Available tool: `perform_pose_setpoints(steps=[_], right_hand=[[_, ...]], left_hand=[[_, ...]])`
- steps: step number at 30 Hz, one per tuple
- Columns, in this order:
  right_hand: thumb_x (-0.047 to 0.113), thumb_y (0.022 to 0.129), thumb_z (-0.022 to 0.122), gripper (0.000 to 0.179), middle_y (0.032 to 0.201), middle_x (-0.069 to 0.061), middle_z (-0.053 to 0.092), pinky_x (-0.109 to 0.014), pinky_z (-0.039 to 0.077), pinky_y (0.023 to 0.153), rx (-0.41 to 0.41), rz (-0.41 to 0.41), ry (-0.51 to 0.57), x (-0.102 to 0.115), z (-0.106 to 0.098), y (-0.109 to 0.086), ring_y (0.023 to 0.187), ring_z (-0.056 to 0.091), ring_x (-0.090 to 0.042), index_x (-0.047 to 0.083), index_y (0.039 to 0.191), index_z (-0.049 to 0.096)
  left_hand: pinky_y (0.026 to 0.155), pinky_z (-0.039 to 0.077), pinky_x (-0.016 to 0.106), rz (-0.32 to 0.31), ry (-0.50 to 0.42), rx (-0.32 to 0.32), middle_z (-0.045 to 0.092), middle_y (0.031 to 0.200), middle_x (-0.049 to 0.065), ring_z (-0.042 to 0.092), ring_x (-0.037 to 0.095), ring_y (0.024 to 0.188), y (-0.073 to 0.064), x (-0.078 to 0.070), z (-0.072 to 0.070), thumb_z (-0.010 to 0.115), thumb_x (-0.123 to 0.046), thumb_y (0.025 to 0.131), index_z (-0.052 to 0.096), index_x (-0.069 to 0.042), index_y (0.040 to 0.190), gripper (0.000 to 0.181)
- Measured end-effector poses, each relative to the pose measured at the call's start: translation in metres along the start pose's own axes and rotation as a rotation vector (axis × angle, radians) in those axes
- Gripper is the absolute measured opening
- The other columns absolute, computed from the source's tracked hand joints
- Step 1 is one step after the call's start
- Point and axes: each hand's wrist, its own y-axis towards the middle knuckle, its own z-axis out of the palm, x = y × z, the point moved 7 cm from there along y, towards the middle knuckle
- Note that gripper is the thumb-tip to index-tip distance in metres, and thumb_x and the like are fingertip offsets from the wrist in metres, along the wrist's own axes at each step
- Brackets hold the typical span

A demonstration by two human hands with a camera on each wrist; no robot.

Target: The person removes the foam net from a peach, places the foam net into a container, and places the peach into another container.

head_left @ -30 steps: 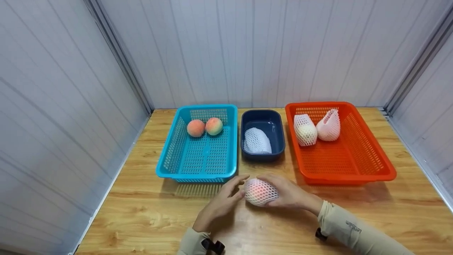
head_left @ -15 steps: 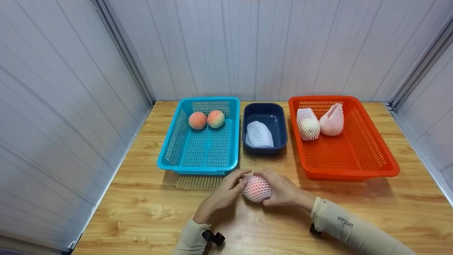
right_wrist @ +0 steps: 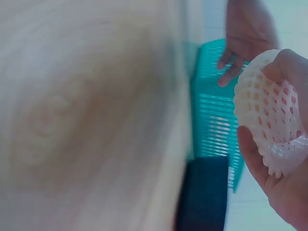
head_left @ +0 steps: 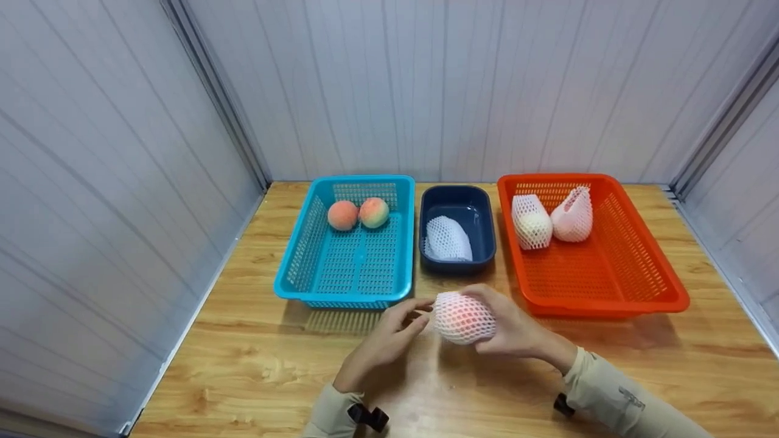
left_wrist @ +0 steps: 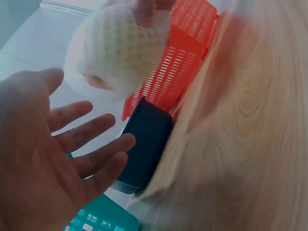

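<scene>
In the head view my right hand [head_left: 511, 325] grips a peach [head_left: 464, 319] wrapped in a white foam fruit net, fingers over its top and thumb at its lower side. The right wrist view shows the foam net [right_wrist: 262, 106] between thumb and fingers. Just left of the peach, my left hand [head_left: 389, 334] is held with fingers loosely bent and nothing in it. In the left wrist view that hand [left_wrist: 72, 144] has its fingers spread, apart from the wrapped peach [left_wrist: 118, 48], and a patch of fruit shows through the net's opening.
A blue basket [head_left: 353, 297] with two bare peaches [head_left: 358, 214] stands at the left. In the middle, a navy bin [head_left: 481, 228] contains white foam nets [head_left: 448, 239]. An orange basket [head_left: 596, 304] at the right holds two netted fruits [head_left: 551, 222]. Panel walls surround the wooden table [head_left: 243, 377].
My right hand has lifted the netted peach slightly and drawn it to the right, away from my left hand. Half a second ago, the left fingers were at the peach's left side.
</scene>
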Motion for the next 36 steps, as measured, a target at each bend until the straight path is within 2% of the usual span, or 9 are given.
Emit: perform_pose_setpoints(steps=[4,7,10,14,17,22,29,32,36], right_hand=[[0.001,0.048,0.089,0.094,0.127,-0.003,0.056,-0.030,0.045,0.094,-0.074,-0.026,0.056,0.016,-0.015,0.001,0.108,0.056,-0.020,0.007,0.132,0.047],[-0.004,0.048,0.089,0.091,0.125,-0.011,0.057,-0.028,0.045,0.092,-0.112,-0.052,0.106,0.034,-0.026,0.004,0.105,0.057,-0.023,-0.002,0.129,0.048],[-0.006,0.049,0.089,0.088,0.123,-0.015,0.057,-0.027,0.046,0.091,-0.125,-0.049,0.146,0.048,-0.034,0.008,0.104,0.057,-0.023,-0.007,0.127,0.047],[-0.008,0.050,0.089,0.086,0.122,-0.016,0.058,-0.027,0.046,0.092,-0.138,-0.051,0.159,0.055,-0.039,0.013,0.104,0.057,-0.022,-0.009,0.126,0.048],[-0.008,0.050,0.088,0.086,0.122,-0.017,0.058,-0.027,0.046,0.092,-0.140,-0.072,0.164,0.056,-0.040,0.017,0.104,0.056,-0.023,-0.009,0.126,0.048],[-0.008,0.053,0.089,0.086,0.125,-0.016,0.057,-0.030,0.047,0.093,-0.126,-0.077,0.179,0.056,-0.038,0.022,0.106,0.056,-0.025,-0.007,0.128,0.047],[-0.005,0.057,0.090,0.084,0.128,-0.016,0.055,-0.033,0.047,0.093,-0.102,-0.065,0.151,0.056,-0.034,0.024,0.108,0.054,-0.025,-0.005,0.129,0.048],[-0.005,0.056,0.089,0.082,0.126,-0.017,0.056,-0.032,0.046,0.094,-0.104,-0.079,0.148,0.058,-0.033,0.027,0.108,0.055,-0.025,-0.006,0.127,0.048],[-0.005,0.056,0.088,0.081,0.125,-0.018,0.056,-0.029,0.045,0.095,-0.109,-0.106,0.158,0.062,-0.034,0.030,0.108,0.055,-0.024,-0.007,0.126,0.048]], left_hand=[[0.080,0.053,0.030,0.033,-0.066,-0.090,0.068,0.109,0.009,0.065,0.014,0.094,-0.001,-0.009,-0.003,0.059,-0.016,0.098,0.065,-0.003,0.120,0.026],[0.071,0.056,0.031,0.131,-0.111,-0.183,0.070,0.097,0.013,0.065,0.014,0.083,-0.002,-0.026,-0.010,0.063,-0.003,0.093,0.070,0.002,0.106,0.016],[0.061,0.056,0.032,0.251,-0.103,-0.261,0.069,0.086,0.016,0.063,0.015,0.072,-0.001,-0.057,-0.019,0.066,0.008,0.087,0.072,0.005,0.096,0.011],[0.056,0.053,0.029,0.367,-0.026,-0.275,0.068,0.081,0.016,0.062,0.016,0.069,0.006,-0.097,-0.028,0.068,0.010,0.085,0.073,0.006,0.090,0.008],[0.055,0.053,0.028,0.409,0.025,-0.249,0.068,0.081,0.016,0.063,0.019,0.068,0.013,-0.111,-0.030,0.069,0.010,0.083,0.073,0.006,0.089,0.008],[0.063,0.057,0.034,0.420,0.009,-0.169,0.069,0.093,0.018,0.067,0.026,0.081,0.022,-0.101,-0.025,0.068,0.015,0.080,0.072,0.006,0.095,0.018],[0.076,0.056,0.034,0.330,0.007,-0.051,0.057,0.121,0.010,0.056,0.022,0.110,0.028,-0.077,-0.014,0.079,-0.001,0.079,0.068,-0.003,0.114,0.037],[0.080,0.055,0.029,0.299,0.019,-0.007,0.054,0.124,0.005,0.054,0.018,0.112,0.032,-0.075,-0.009,0.081,-0.008,0.078,0.063,-0.008,0.121,0.047],[0.078,0.055,0.029,0.307,0.038,-0.009,0.056,0.120,0.002,0.058,0.016,0.107,0.036,-0.076,-0.007,0.082,-0.012,0.076,0.059,-0.012,0.122,0.052]])
